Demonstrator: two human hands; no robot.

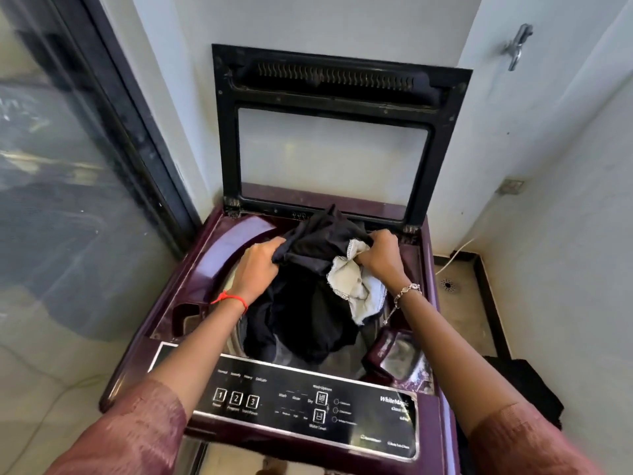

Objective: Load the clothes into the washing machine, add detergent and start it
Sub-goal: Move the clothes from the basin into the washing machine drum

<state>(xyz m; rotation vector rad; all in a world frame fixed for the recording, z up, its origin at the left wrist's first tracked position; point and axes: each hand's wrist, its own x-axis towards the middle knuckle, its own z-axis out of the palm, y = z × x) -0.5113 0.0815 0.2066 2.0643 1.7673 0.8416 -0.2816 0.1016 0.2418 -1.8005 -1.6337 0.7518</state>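
Centre frame, left hand (258, 265) and right hand (383, 255) both clench fistfuls of dark clothes (308, 303) hanging into the washing machine (212, 265) drum; soft, light, floppy — bunched handfuls suit.

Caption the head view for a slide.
Left hand and right hand hold a dark garment over the open washing machine.

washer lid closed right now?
No, the lid stands raised at the back, and the left hand and right hand hold a dark garment at the open drum.
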